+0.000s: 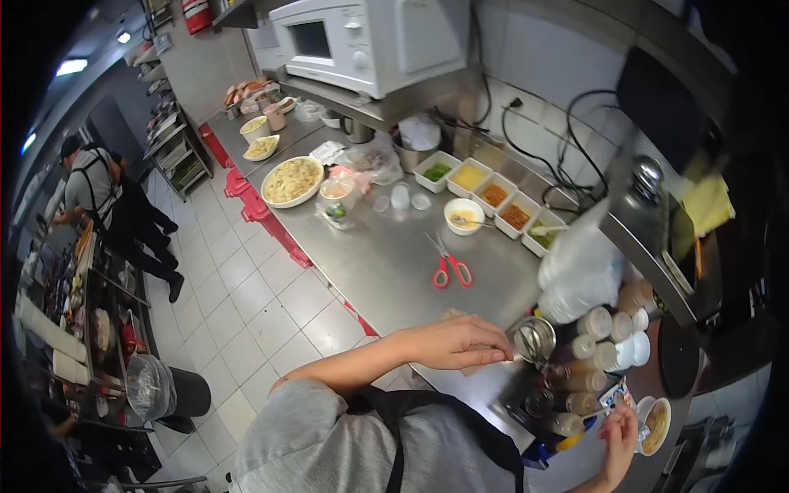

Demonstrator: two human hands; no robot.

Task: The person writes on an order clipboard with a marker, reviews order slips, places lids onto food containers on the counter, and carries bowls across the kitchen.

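My left hand (464, 342) is held over the near edge of the steel counter. Its fingers are stretched out and nothing shows in them. Just beyond the fingertips stands a metal container (536, 338) with utensils in it. A piece of brown paper or cloth (472, 370) shows partly beneath the hand. Over at the lower right, my right hand (618, 427) has its fingers curled together beside a white bowl (664, 440) of yellowish food. Whatever is between those fingers is too small to make out. Red-handled scissors (450, 269) lie opened on the counter.
White tubs (495, 194) of chopped ingredients line the wall behind a small bowl (465, 227) with a spoon. Seasoning bottles (596, 355) crowd the right side. A large dish (292, 182) stands farther left, and a microwave (370, 49) sits above. Another person (103, 197) stands across the aisle.
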